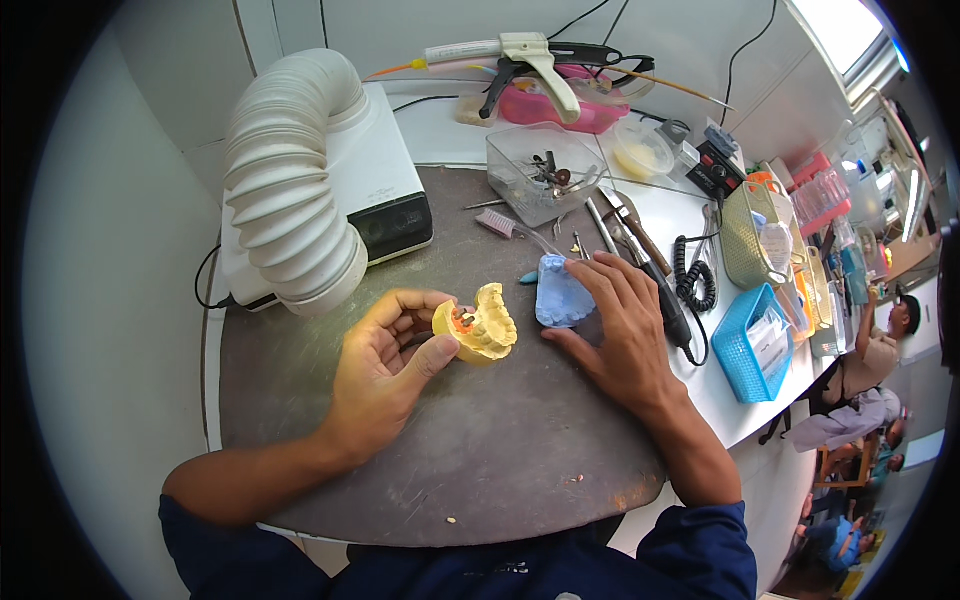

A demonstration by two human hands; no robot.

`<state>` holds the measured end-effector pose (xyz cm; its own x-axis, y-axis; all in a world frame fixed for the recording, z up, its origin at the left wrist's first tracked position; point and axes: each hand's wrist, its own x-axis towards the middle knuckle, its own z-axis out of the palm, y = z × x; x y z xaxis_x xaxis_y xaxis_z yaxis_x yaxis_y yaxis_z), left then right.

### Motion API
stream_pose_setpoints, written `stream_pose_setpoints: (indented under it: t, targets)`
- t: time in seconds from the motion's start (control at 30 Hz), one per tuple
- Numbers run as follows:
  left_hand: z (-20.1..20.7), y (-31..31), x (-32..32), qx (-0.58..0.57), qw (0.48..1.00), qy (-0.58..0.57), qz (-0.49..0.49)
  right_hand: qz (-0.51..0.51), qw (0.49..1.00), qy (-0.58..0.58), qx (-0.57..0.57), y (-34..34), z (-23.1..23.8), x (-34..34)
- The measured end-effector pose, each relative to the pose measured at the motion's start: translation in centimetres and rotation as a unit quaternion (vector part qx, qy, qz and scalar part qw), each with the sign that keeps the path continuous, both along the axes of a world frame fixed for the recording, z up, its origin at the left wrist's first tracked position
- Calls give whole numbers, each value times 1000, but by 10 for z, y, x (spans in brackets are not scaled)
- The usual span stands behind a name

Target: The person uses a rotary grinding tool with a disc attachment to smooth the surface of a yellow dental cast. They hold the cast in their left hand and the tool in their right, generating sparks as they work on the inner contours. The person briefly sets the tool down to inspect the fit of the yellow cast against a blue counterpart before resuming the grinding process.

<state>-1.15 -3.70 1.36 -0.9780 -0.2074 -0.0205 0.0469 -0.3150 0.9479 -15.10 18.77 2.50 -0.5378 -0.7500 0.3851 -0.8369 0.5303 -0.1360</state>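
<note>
My left hand (385,355) grips a yellow plaster dental model (485,335) between thumb and fingers, held up above the dark work mat (450,440). The model has a row of teeth, and orange-red material with small dark posts shows on the side nearest my thumb. To the right, a blue dental model (564,292) lies on the mat. My right hand (625,325) rests at it, fingertips on its right edge and thumb by its lower edge. The fingers are curved around that side, and the palm side is hidden from view.
A white extractor box (390,160) with a ribbed hose (290,190) stands at left. Behind the hands are a clear bin of burs (540,175), a toothbrush (497,222) and a dispensing gun (535,65). A rotary handpiece (672,315) and blue basket (750,345) sit right; people appear far right.
</note>
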Motion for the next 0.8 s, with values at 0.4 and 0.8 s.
stream_pose_setpoints:
  t: [0.4, 0.8]
  targets:
    - [-3, -6, -1, 242, 966, -53, -77, -14, 965, -255, -61, 6, 23, 26]
    - [-1, -3, -3, 196, 973, -65, -107, 106, 972, -201, -60, 2, 14, 30]
